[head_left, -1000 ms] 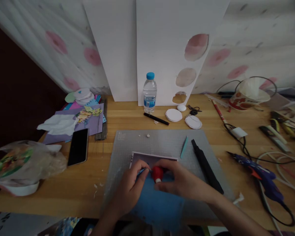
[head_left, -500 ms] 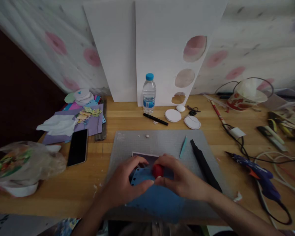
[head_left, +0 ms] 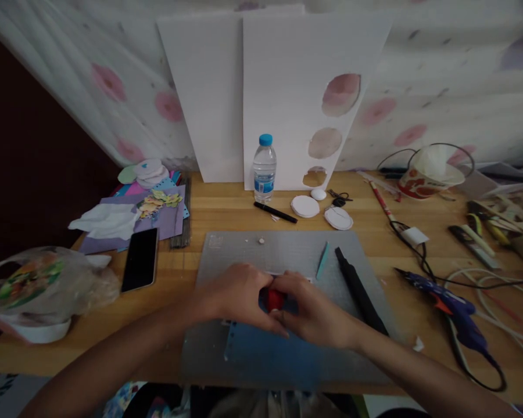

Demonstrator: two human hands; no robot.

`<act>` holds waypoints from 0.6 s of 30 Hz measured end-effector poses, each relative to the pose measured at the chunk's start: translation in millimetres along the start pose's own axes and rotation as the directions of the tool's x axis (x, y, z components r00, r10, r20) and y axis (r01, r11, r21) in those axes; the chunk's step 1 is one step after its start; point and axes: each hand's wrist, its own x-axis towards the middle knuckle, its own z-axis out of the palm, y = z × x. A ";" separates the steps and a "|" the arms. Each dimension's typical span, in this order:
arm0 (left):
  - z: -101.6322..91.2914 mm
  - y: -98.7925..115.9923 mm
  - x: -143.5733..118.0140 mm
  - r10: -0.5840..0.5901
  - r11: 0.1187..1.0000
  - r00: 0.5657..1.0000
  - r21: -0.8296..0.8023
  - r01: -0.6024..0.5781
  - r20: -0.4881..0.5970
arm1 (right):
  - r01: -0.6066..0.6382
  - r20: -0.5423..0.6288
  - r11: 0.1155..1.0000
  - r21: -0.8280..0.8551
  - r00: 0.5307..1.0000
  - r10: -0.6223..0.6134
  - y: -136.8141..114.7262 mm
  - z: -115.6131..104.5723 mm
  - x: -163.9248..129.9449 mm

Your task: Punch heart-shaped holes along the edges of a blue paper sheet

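Note:
Both my hands meet over the grey cutting mat [head_left: 213,255]. Between them sits a small rounded red object [head_left: 275,299], partly hidden by fingers. My right hand [head_left: 320,310] is closed on it with thumb and fingers. Somewhat blurred, my left hand [head_left: 242,296] curls round its other side, fingertips meeting those of the right. Beneath the hands lies a translucent blue sheet [head_left: 270,351] with dark dots or holes along its edge. A framed or bordered flat piece shows slightly behind the fingers, mostly covered.
A teal stick-like tool [head_left: 323,260] and a long black folded item [head_left: 359,290] lie on the mat's right. Farther right is a blue glue gun [head_left: 455,307]. A water bottle [head_left: 265,168] and black pen [head_left: 275,212] stand behind; a phone [head_left: 140,259] and plastic bag [head_left: 47,284] are left.
My left hand has turned and moved over the blue sheet, closing toward the red object and my right hand. The red object shifted slightly left. The camera view moved a little.

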 end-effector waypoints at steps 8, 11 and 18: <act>18.7 -10.7 -3.9 -0.022 0.971 0.999 -0.237 0.010 -0.046 | -0.052 0.001 0.999 0.008 0.999 0.052 0.9 0.1 3.1; 19.0 -8.6 -3.2 -0.082 0.965 0.996 -0.252 0.072 -0.028 | -0.067 0.008 0.998 0.019 0.998 0.067 3.5 -0.9 3.8; 11.6 -12.9 -11.3 -0.122 0.906 0.992 -0.407 0.117 0.013 | 0.003 0.020 0.998 0.065 1.000 -0.005 7.8 -11.0 -2.5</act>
